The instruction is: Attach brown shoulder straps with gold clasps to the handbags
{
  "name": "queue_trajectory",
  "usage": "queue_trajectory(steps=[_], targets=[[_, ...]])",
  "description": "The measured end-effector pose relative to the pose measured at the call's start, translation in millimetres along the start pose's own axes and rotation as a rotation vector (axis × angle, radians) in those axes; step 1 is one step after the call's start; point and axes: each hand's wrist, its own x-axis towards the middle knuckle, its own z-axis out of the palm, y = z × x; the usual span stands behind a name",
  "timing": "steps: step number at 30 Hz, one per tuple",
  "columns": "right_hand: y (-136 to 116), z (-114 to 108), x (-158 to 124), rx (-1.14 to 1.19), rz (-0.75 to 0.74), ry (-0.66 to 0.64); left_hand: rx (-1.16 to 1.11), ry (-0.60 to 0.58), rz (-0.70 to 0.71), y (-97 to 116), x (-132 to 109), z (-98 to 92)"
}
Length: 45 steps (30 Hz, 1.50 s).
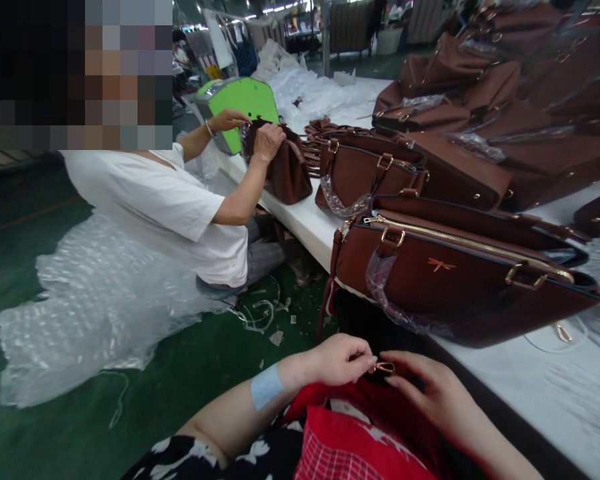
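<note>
My left hand and my right hand meet over my lap, below the table edge. Both pinch a small gold metal clasp between fingertips. A blue plaster is stuck on my left wrist. Just above my hands a brown leather handbag with a gold zip lies on its side on the white table; its brown strap hangs down over the edge. Clear plastic wraps the bag's handle rings.
A co-worker in a white shirt sits at the left and handles another brown bag. More brown bags are piled along the table. Bubble wrap lies on the green floor. A green panel stands behind.
</note>
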Motion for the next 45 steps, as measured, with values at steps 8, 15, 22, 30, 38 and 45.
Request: queue_trajectory(steps=[8, 15, 22, 30, 38, 45], targets=[[-16, -4, -4, -0.031, -0.006, -0.021, -0.049, -0.129, 0.034, 12, -4, 5.8], [-23, -1, 0, 0.277, 0.218, 0.113, 0.785, 0.020, 0.313, 48, 3, 4.2], [-40, -77, -22, 0.235, 0.040, 0.669, 1.043, 0.228, 0.565, 143, 33, -50.1], [21, -163, -9, 0.385, 0.212, 0.970, 1.128, 0.188, 0.684, 284, 149, -45.6], [34, -152, 17, 0.648, -0.002, 0.880, 1.126, 0.115, 0.611, 262, 198, -10.9], [29, -147, 13, 0.628, 0.052, 1.005, 1.158, 0.117, 0.580, 258, 188, -13.9]])
